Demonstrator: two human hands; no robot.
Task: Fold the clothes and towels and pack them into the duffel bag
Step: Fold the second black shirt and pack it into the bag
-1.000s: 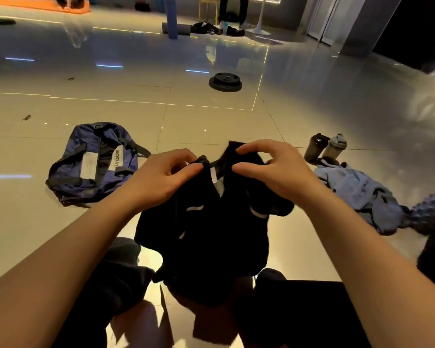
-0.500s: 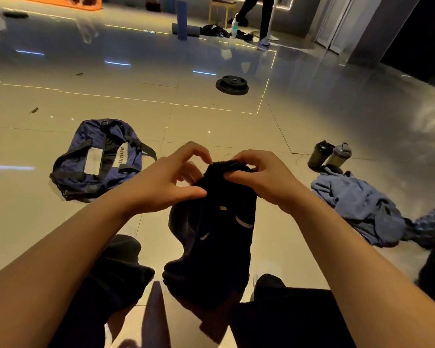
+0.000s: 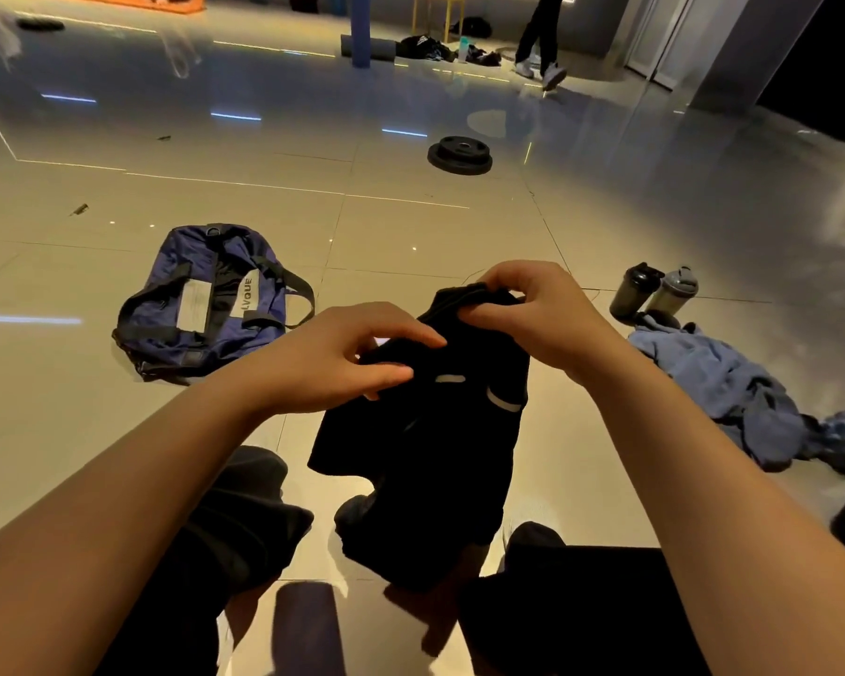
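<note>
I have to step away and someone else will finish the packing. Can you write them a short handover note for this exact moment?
Left hand pinches the black garment at its top edge; right hand grips the same edge, a bit higher. The garment hangs bunched between the knees, not folded yet.
The navy duffel bag lies on the floor to the left. A blue towel lies crumpled on the right, beside two shaker bottles.
Done: nothing visibly folded.
Left: fold the garment and the towel, pack both.

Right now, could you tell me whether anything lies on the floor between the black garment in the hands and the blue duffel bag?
Nothing visible does. The black garment, held by the left hand and right hand, has only bare floor between it and the duffel bag.
</note>
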